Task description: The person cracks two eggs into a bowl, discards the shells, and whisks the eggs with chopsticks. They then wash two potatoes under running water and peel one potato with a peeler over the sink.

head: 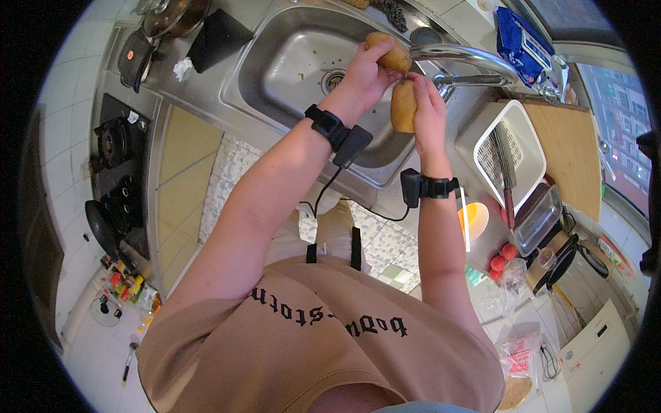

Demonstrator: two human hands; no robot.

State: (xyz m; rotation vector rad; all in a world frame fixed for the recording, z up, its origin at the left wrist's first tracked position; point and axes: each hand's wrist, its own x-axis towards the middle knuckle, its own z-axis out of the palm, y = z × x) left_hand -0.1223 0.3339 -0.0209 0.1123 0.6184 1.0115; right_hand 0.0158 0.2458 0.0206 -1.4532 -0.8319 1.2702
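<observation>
Both of my hands are raised over the right side of the stainless steel sink [289, 67]. My left hand [364, 72] is closed around a brown potato [395, 57] beside the faucet spout [459, 51]. A second potato [403, 107], more upright and slightly nearer to me, is gripped by my right hand [428, 103]. The fingertips of the two hands almost meet between the potatoes; whether they touch is hard to tell. Small scraps lie on the sink floor around the drain [333, 81].
Right of the sink stands a white basket [467, 129] with a knife [503, 155] across it. Beyond are an orange bowl [474, 222], red tomatoes [498, 263] and a clear container [538, 219]. The gas stove [119, 170] and a lidded pot [173, 18] are at left.
</observation>
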